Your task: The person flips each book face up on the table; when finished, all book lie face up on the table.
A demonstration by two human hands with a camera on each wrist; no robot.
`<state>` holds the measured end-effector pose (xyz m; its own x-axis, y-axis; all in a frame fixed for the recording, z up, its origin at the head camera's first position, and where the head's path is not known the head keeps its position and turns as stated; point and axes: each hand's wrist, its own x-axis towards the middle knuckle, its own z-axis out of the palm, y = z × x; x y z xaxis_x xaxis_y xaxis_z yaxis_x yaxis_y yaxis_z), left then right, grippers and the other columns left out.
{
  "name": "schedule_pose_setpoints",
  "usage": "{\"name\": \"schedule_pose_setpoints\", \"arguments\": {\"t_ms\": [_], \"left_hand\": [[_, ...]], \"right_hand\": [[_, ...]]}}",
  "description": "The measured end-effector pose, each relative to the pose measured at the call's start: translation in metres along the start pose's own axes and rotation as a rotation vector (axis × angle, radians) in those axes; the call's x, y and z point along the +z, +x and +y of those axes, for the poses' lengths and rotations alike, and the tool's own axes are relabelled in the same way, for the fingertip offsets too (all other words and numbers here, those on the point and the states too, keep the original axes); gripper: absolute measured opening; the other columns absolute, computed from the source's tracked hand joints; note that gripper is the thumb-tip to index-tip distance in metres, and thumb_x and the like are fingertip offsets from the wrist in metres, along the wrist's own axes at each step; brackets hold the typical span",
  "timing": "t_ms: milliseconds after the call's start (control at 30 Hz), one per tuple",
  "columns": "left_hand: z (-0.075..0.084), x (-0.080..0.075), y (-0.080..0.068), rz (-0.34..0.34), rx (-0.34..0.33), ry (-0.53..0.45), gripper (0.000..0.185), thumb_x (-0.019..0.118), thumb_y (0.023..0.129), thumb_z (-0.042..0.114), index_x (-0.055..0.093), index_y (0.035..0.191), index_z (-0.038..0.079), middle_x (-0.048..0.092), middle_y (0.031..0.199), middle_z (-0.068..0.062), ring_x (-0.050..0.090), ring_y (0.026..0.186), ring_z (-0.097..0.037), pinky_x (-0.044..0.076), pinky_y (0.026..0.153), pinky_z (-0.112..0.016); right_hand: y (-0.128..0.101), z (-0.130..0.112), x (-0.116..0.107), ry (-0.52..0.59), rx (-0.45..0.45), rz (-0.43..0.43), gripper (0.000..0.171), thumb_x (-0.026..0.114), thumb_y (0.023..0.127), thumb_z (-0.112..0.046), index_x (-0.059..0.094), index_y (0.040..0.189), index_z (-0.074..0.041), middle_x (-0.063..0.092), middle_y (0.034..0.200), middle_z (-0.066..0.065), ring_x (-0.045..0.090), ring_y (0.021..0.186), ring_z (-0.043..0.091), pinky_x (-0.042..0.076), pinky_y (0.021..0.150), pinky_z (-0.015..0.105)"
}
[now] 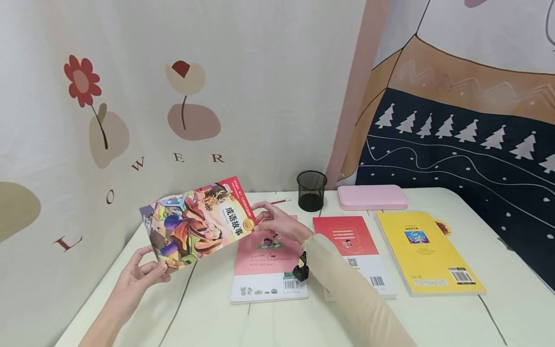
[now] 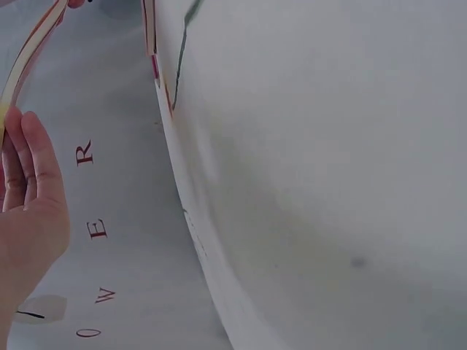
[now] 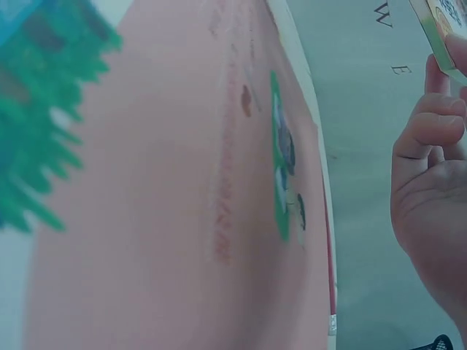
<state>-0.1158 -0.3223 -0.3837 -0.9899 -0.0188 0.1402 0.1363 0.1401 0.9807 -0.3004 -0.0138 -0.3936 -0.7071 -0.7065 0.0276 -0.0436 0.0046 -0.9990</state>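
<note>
A storybook [image 1: 197,224] with a colourful illustrated cover, red band and Chinese title is held tilted above the left part of the table. My left hand [image 1: 136,277] pinches its lower left corner, thumb on the cover and fingers behind. At the opposite, right end, my right hand [image 1: 282,222] grips the edge; in the right wrist view thumb and fingers [image 3: 430,135] hold a corner. The left wrist view shows the book's page edge [image 2: 33,55] bowed slightly. Beneath the right forearm lies a pink and white book [image 1: 264,262], partly hidden.
Right of the pink book lie a red and white book [image 1: 338,230], partly covered by the sleeve, and a yellow book [image 1: 427,255]. Behind them stand a black mesh pen cup [image 1: 311,193] and a pink case [image 1: 372,197]. A pencil [image 1: 282,200] lies left of the cup.
</note>
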Motion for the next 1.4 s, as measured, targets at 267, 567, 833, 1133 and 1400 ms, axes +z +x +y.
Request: {"name": "schedule_pose_setpoints", "arguments": {"t_ms": [267, 567, 833, 1133, 1400], "left_hand": [[0.002, 0.002, 0.003, -0.045, 0.055, 0.046, 0.048, 0.051, 0.085, -0.003, 0.029, 0.121, 0.019, 0.063, 0.088, -0.003, 0.061, 0.079, -0.018, 0.044, 0.071, -0.018], [-0.005, -0.006, 0.007, 0.037, 0.006, -0.180, 0.042, 0.049, 0.088, 0.000, 0.031, 0.118, 0.022, 0.056, 0.093, 0.003, 0.059, 0.081, -0.010, 0.049, 0.071, -0.023], [0.000, -0.011, 0.007, 0.102, -0.036, -0.287, 0.053, 0.048, 0.089, 0.000, 0.023, 0.128, 0.025, 0.060, 0.087, 0.002, 0.061, 0.075, -0.012, 0.050, 0.067, -0.024], [-0.002, -0.017, 0.003, 0.027, -0.056, -0.289, 0.032, 0.046, 0.089, -0.004, 0.049, 0.109, 0.020, 0.062, 0.089, -0.001, 0.061, 0.072, -0.015, 0.051, 0.065, -0.028], [-0.007, -0.025, -0.001, -0.173, -0.093, -0.240, 0.033, 0.043, 0.088, -0.006, 0.047, 0.111, 0.018, 0.062, 0.092, -0.005, 0.060, 0.081, -0.019, 0.049, 0.074, -0.031]], "right_hand": [[-0.002, 0.005, -0.001, 0.020, 0.049, 0.023, 0.046, 0.058, 0.079, -0.004, 0.045, 0.120, -0.022, 0.059, 0.099, 0.010, 0.052, 0.070, 0.023, 0.034, 0.048, 0.028], [-0.001, 0.008, -0.001, 0.130, 0.069, -0.039, 0.049, 0.056, 0.076, 0.000, 0.044, 0.121, -0.016, 0.056, 0.101, 0.014, 0.056, 0.090, 0.036, 0.048, 0.066, 0.032], [0.001, 0.010, 0.003, 0.179, 0.081, -0.078, 0.047, 0.049, 0.076, 0.005, 0.046, 0.119, -0.011, 0.056, 0.098, 0.014, 0.058, 0.077, 0.024, 0.050, 0.068, 0.034], [0.001, 0.009, 0.005, 0.195, 0.106, 0.004, 0.044, 0.047, 0.076, 0.002, 0.050, 0.119, -0.011, 0.057, 0.106, 0.014, 0.057, 0.076, 0.022, 0.048, 0.070, 0.034], [0.005, 0.012, 0.009, 0.196, 0.100, 0.166, 0.030, 0.051, 0.085, -0.013, 0.054, 0.114, -0.012, 0.059, 0.104, 0.011, 0.059, 0.087, 0.022, 0.048, 0.075, 0.034]]}}
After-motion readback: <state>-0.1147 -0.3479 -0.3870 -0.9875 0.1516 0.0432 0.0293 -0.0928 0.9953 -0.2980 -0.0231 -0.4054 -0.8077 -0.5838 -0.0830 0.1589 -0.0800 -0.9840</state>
